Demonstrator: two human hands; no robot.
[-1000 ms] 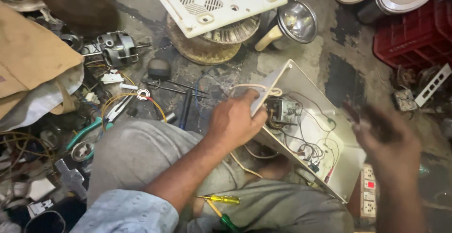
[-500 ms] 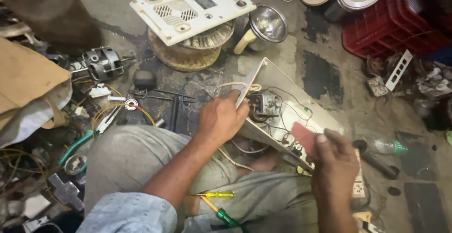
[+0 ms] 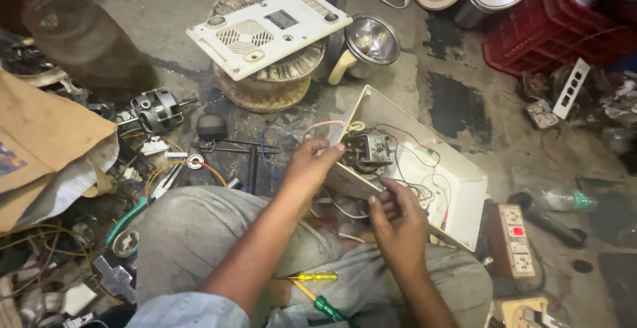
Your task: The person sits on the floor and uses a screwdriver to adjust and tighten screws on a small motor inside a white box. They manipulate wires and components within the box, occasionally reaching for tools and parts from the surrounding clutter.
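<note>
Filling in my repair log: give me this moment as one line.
left hand: grips edge of open white casing | right hand: fingers at wires beside motor part | yellow screwdriver: on lap

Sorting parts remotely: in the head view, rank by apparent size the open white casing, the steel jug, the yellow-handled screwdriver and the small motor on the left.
1. open white casing
2. steel jug
3. small motor and yellow-handled screwdriver look alike in extent; the screwdriver lies nearer the camera, so no ranking.

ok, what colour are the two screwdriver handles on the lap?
One yellow, one green, clearest in the head view.
</note>
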